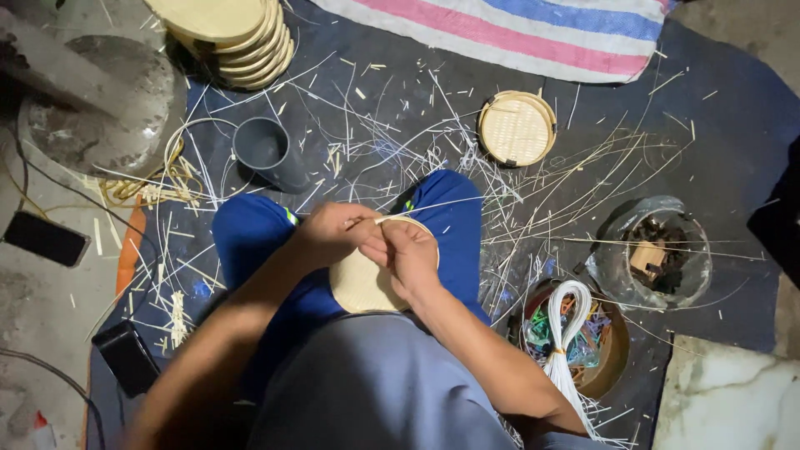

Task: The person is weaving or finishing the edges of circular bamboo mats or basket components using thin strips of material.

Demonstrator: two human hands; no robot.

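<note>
From the head view, a round woven bamboo tray [360, 285] rests on the person's lap, between the blue-clad knees, directly beneath both hands. The left hand [329, 233] is closed, its fingers pinching a thin pale strip [425, 206] at the tray's upper rim; the strip runs off to the right over the knee. The right hand [410, 254] is closed too, gripping the tray's upper right edge, its thumb touching the left hand's fingertips.

On the dark mat [733, 125] around the knees lie scattered bamboo slivers. A finished woven tray [515, 127] sits beyond the right knee, well apart, and a stack of trays [237, 33] lies at the upper left. A grey cup [265, 148] stands near the left knee. A bundle of white strips [567, 333] hangs over a basket [612, 367] beside the right forearm.
</note>
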